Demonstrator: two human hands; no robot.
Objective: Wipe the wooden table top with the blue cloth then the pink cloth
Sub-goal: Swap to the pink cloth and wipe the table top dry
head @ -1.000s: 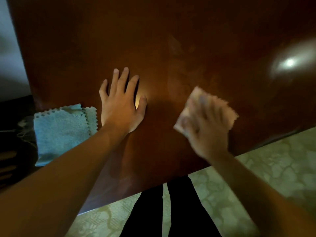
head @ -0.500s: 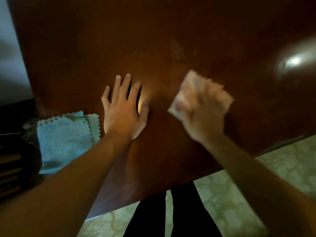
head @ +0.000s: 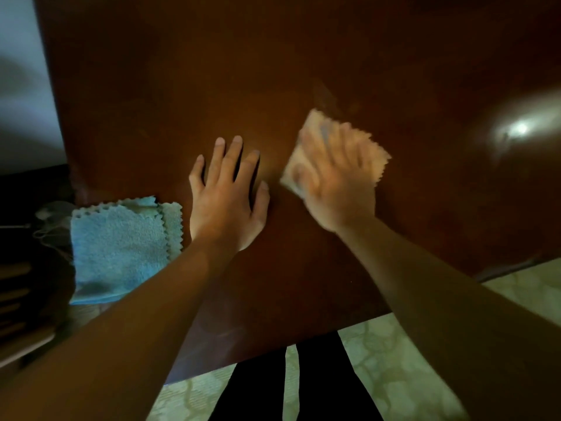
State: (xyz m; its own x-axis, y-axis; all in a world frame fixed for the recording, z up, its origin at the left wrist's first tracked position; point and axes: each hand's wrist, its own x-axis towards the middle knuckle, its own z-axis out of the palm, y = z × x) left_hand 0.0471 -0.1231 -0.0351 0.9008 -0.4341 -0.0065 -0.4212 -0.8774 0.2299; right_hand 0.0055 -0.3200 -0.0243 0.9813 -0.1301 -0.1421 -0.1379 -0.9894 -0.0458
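Risk: the pink cloth (head: 340, 153) could bunch or slide out from under the right hand (head: 335, 180), since the fingers looked spread flat, pressing rather than gripping; blur made that hard to confirm. The wipe path ran close to the left hand (head: 226, 197), so a collision seemed possible. The left hand lay open, palm flat on the table top (head: 273, 71), bracing. The blue cloth (head: 121, 247) sat folded at the table's left edge, just beside the left wrist, overhanging slightly and liable to drop.
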